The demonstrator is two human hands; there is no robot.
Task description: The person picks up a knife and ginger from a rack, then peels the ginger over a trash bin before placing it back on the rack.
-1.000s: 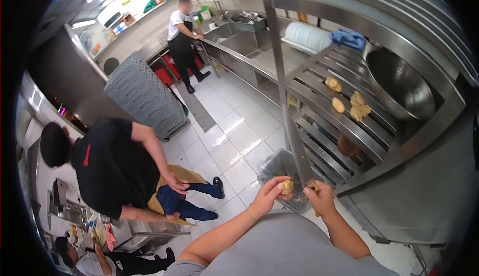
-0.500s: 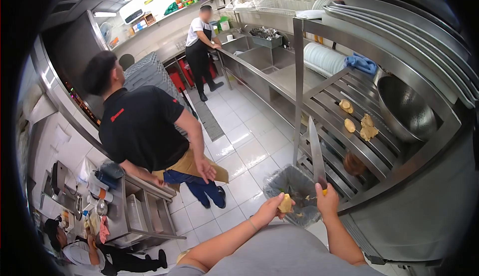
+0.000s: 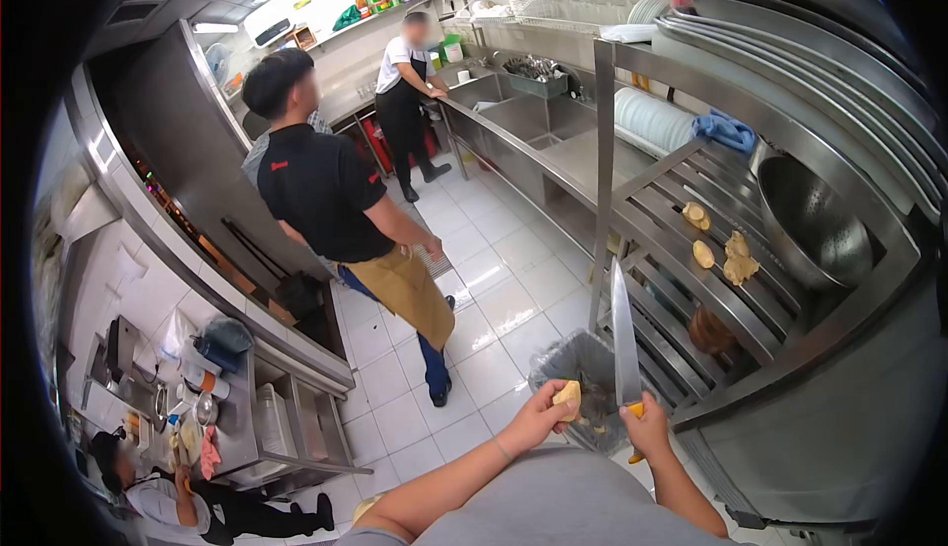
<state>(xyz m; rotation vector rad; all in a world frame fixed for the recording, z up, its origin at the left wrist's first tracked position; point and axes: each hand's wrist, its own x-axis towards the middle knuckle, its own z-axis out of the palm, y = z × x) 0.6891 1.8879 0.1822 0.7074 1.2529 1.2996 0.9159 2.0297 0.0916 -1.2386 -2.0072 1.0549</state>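
Observation:
My left hand (image 3: 534, 420) is closed around a pale yellow piece of ginger (image 3: 567, 395), its cut face showing. My right hand (image 3: 649, 429) grips the yellow handle of a large kitchen knife (image 3: 624, 337), the blade pointing up and away from me. Blade and ginger are apart. Below both hands stands a bin (image 3: 555, 356) lined with a clear bag, with scraps inside. On the slatted metal rack to the right lie a knobby piece of ginger (image 3: 740, 261) and smaller peeled pieces (image 3: 703, 255).
A perforated steel bowl (image 3: 815, 225) and a blue cloth (image 3: 724, 130) rest on the rack. Steel sinks (image 3: 538, 131) run along the wall, where a person (image 3: 403, 102) stands. Another person in black (image 3: 326, 195) is on the tiled floor; a third (image 3: 163, 502) works at lower left.
The person in black has stepped farther away toward the sinks. Both my hands keep their holds; the knife blade now stands slightly more upright. My view has shifted a little.

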